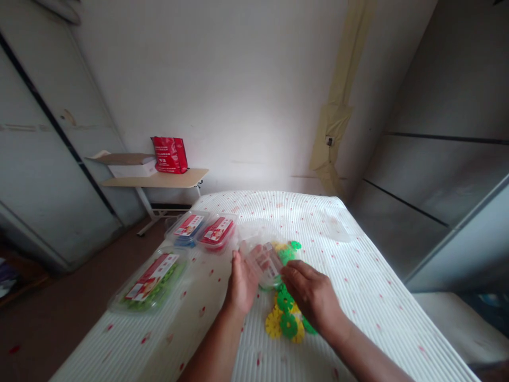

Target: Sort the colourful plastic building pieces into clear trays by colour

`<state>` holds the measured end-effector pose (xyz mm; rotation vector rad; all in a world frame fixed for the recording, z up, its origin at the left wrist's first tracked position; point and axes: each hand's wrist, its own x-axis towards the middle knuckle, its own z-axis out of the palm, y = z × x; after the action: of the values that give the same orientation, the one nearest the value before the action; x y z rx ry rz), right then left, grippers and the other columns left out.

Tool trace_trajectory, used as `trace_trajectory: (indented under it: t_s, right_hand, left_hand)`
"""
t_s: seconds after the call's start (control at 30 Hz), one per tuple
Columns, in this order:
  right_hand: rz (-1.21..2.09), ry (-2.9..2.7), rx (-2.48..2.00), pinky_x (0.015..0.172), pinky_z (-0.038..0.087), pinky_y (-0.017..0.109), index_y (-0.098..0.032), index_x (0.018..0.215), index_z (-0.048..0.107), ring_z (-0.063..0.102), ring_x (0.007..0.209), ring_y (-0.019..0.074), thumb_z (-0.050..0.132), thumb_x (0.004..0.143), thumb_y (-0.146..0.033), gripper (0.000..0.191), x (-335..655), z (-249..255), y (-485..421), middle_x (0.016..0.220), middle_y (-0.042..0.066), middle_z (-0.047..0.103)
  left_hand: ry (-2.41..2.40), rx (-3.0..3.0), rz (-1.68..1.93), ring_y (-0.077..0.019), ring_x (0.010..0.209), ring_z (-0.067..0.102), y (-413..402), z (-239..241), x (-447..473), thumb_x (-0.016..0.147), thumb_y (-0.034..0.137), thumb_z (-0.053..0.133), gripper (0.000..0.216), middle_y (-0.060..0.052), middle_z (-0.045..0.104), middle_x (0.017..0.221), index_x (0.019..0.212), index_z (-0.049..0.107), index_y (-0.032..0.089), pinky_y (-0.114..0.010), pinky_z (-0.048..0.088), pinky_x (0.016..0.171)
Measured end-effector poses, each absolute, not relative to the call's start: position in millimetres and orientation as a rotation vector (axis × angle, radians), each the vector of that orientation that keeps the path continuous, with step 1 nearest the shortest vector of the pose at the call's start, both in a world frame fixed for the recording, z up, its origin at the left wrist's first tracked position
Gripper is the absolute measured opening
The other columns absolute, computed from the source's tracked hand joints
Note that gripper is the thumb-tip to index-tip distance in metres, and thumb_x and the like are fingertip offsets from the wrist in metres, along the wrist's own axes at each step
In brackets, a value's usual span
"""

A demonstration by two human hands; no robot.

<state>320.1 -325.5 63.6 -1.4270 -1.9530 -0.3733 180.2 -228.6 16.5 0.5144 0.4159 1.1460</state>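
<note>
Since the clear plastic container point(267, 264) looks thin: likely light, flexible, slick; grasp by the rim.
Left hand point(243, 282): cupped around it.
Right hand point(312, 292): bunched at its edge, grip unclear.

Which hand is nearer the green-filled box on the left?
Left. The left hand is to the right of the box, not touching it; the right hand is farther right, beyond the left hand.

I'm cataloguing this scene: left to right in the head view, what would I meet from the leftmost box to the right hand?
Green-filled box, blue-filled box, red-filled box, left hand, clear plastic, right hand.
</note>
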Motion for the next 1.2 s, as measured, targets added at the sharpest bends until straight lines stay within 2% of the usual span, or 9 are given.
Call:
trace_trajectory:
  t_s: [0.07, 0.23, 0.43, 0.53, 0.63, 0.83, 0.97, 1.07, 1.2]
  right_hand:
    - [-0.351, -1.898, -1.525, 0.069, 0.048, 0.021, -0.018, 0.094, 0.062, 0.062, 0.080, 0.0128, 0.042, 0.091, -0.019, 0.020, 342, 61, -314, 0.095, 0.007, 0.064]
    - [-0.544, -1.782, -1.911, 0.056, 0.037, 0.021, -0.018, 0.089, 0.065, 0.058, 0.071, 0.0125, 0.042, 0.088, -0.018, 0.022, 408, 50, -274, 0.088, 0.006, 0.063]
    - [-0.567, -1.762, -2.296, 0.051, 0.026, 0.023, -0.018, 0.085, 0.065, 0.055, 0.069, 0.0124, 0.041, 0.086, -0.015, 0.024, 445, 34, -247, 0.084, 0.005, 0.061]
    - [-0.546, -1.764, -2.373, 0.050, 0.026, 0.023, -0.017, 0.091, 0.065, 0.057, 0.071, 0.0136, 0.040, 0.087, -0.016, 0.025, 452, 26, -242, 0.087, 0.006, 0.061]
    - [-0.542, -1.776, -2.386, 0.050, 0.029, 0.024, -0.017, 0.097, 0.064, 0.059, 0.071, 0.0152, 0.039, 0.087, -0.016, 0.028, 455, 20, -239, 0.090, 0.008, 0.062]
    - [-0.582, -1.726, -2.194, 0.050, 0.039, 0.024, -0.018, 0.119, 0.055, 0.063, 0.072, 0.0161, 0.038, 0.085, -0.014, 0.039, 429, 23, -250, 0.117, 0.012, 0.059]
    - [-0.292, -1.763, -2.038, 0.057, 0.043, 0.025, -0.022, 0.109, 0.060, 0.065, 0.074, 0.0169, 0.040, 0.089, -0.029, 0.030, 389, 32, -258, 0.099, 0.006, 0.068]
    - [-0.089, -1.772, -2.084, 0.058, 0.041, 0.025, -0.024, 0.112, 0.058, 0.065, 0.070, 0.0175, 0.047, 0.085, -0.040, 0.033, 363, 36, -257, 0.083, 0.002, 0.070]
    - [0.071, -1.704, -2.122, 0.057, 0.038, 0.025, -0.022, 0.114, 0.057, 0.064, 0.068, 0.0176, 0.055, 0.078, -0.031, 0.038, 347, 33, -249, 0.073, 0.001, 0.067]
  left_hand:
    - [0.471, 0.523, 1.172, -0.0216, 0.099, 0.062, -226, 15, 180, 0.080, 0.059, 0.048, 0.064, -0.011, 0.059, 0.116, 0.135, 0.032, 0.030, -0.038, 0.047, 0.088]
    - [0.538, 0.599, 1.209, -0.0196, 0.097, 0.062, -222, 13, 178, 0.083, 0.056, 0.045, 0.061, -0.011, 0.061, 0.109, 0.135, 0.031, 0.028, -0.038, 0.046, 0.091]
    - [0.796, 0.986, 1.303, -0.0191, 0.088, 0.062, -217, 2, 175, 0.080, 0.049, 0.053, 0.047, -0.010, 0.061, 0.107, 0.117, 0.051, 0.021, -0.034, 0.050, 0.077]
    - [0.957, 1.286, 1.325, -0.0213, 0.090, 0.059, -216, -3, 172, 0.075, 0.042, 0.059, 0.035, -0.010, 0.062, 0.104, 0.102, 0.061, 0.018, -0.034, 0.048, 0.078]
    - [0.976, 1.576, 1.363, -0.0243, 0.097, 0.056, -218, -2, 173, 0.071, 0.033, 0.065, 0.026, -0.008, 0.063, 0.102, 0.094, 0.066, 0.022, -0.039, 0.044, 0.087]
    - [0.838, 1.612, 1.324, -0.0306, 0.107, 0.047, -225, 0, 180, 0.062, 0.020, 0.070, 0.030, -0.007, 0.064, 0.106, 0.091, 0.070, 0.029, -0.049, 0.027, 0.105]
    - [0.940, 1.417, 1.390, -0.0310, 0.111, 0.044, -217, -4, 174, 0.063, 0.017, 0.067, 0.026, -0.007, 0.063, 0.101, 0.086, 0.070, 0.028, -0.047, 0.019, 0.109]
    - [1.077, 1.437, 1.405, -0.0307, 0.108, 0.046, -209, -10, 167, 0.061, 0.014, 0.067, 0.024, -0.006, 0.063, 0.093, 0.080, 0.070, 0.028, -0.046, 0.018, 0.108]
    - [1.175, 1.633, 1.304, -0.0290, 0.096, 0.053, -208, -14, 165, 0.064, 0.016, 0.064, 0.021, -0.006, 0.065, 0.086, 0.081, 0.070, 0.027, -0.047, 0.025, 0.103]
